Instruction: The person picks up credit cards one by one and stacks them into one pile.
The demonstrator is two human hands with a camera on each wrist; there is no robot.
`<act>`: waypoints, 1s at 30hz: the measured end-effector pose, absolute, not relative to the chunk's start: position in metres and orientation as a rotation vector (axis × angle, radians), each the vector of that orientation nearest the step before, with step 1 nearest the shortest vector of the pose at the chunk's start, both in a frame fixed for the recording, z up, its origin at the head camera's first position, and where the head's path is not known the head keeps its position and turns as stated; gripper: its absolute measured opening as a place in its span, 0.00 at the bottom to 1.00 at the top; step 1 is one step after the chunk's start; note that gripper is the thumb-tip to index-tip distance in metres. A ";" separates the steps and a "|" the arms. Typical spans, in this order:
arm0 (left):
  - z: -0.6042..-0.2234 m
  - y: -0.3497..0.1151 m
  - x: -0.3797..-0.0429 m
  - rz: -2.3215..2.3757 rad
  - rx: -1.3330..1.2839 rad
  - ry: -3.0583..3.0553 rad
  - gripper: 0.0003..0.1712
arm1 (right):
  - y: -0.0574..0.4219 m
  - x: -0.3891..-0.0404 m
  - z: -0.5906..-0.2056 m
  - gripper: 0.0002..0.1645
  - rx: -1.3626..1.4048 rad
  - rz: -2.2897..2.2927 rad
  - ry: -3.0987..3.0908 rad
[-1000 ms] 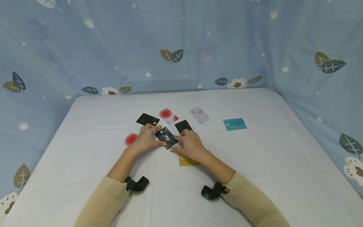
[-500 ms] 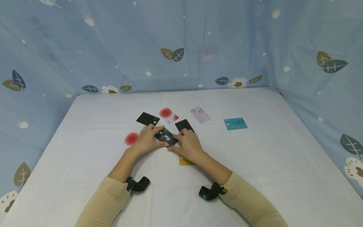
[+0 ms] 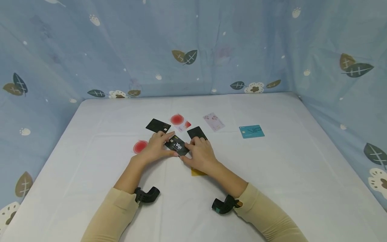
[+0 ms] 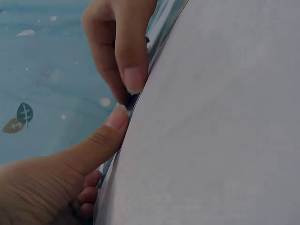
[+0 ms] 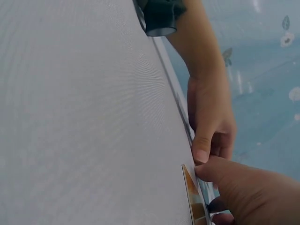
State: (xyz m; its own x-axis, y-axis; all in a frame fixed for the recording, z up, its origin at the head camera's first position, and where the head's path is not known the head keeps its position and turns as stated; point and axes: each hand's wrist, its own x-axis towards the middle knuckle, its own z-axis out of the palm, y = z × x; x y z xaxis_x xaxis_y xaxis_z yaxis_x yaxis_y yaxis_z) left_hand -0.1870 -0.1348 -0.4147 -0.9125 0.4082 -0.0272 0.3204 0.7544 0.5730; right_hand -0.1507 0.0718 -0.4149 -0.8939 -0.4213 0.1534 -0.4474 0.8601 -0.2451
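Note:
A black card with "VIP" print (image 3: 177,146) lies between the two hands in the head view, turned at an angle. My left hand (image 3: 155,148) holds it at the left, index finger by the upper corner and thumb at the lower edge. On the other side, my right hand (image 3: 201,153) grips the right part with thumb and index finger. Both thumbs come close together at the near corner. In the left wrist view, the left thumb (image 4: 117,117) points toward the other hand's fingers; the card is barely visible there. A yellow card (image 3: 198,172) is partly hidden under the right hand.
Around the hands on the white tablecloth (image 3: 272,181) lie another black card (image 3: 158,125), a dark card (image 3: 197,132), a red-circle card (image 3: 177,119), a second red-circle card (image 3: 140,147), a pale floral card (image 3: 213,121) and a blue card (image 3: 252,131). A blue patterned curtain (image 3: 145,50) surrounds the table.
My right hand has shifted slightly left, its thumb nearer the left thumb, and covers more of the yellow card. The VIP card has turned and moved only a little. The other cards stay put.

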 end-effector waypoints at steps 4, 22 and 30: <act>-0.412 -0.141 -0.187 0.869 0.571 2.764 0.48 | 0.073 -0.152 -0.415 0.32 0.755 0.360 -2.922; -0.406 -0.155 -0.191 0.905 0.638 2.696 0.32 | 0.083 -0.165 -0.418 0.30 0.778 0.664 -2.998; -0.410 -0.158 -0.191 0.961 0.608 2.694 0.32 | 0.080 -0.166 -0.417 0.35 0.668 0.754 -3.031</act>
